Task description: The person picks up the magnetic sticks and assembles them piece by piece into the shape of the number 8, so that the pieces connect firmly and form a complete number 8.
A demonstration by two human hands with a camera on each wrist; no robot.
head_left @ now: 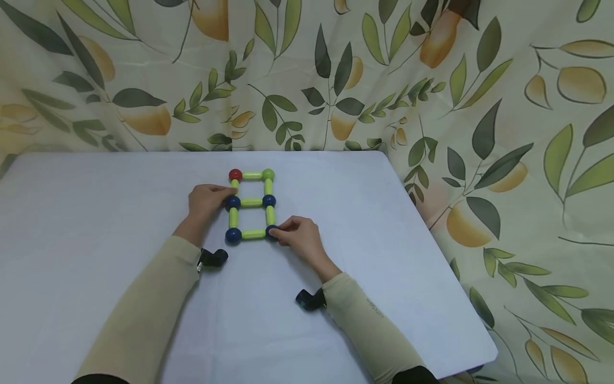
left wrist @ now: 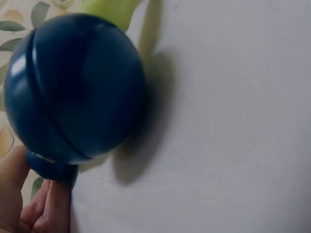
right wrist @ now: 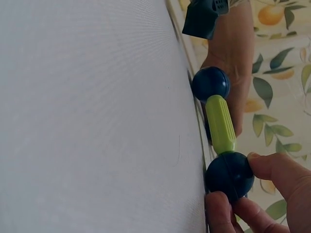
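On the table lies a ladder-like frame of green rods [head_left: 252, 233] and balls, two squares joined end to end. A red ball [head_left: 235, 175] and a light green ball [head_left: 268, 174] form its far corners; the other joints are blue balls. My left hand [head_left: 206, 204] pinches the middle-left blue ball [head_left: 232, 202] between thumb and fingers. Its wrist view shows the near-left blue ball [left wrist: 77, 87] large in front of that grip. At the near-right corner, my right hand [head_left: 303, 237] pinches another blue ball [right wrist: 230, 175], joined by a green rod [right wrist: 221, 124] to the near-left ball.
The frame sits on a white table [head_left: 384, 304] with rounded corners. A leaf-and-fruit patterned cloth [head_left: 307, 80] hangs behind the table and along its right side. Small black wrist cameras [head_left: 214, 258] stick out from both sleeves, close to the tabletop.
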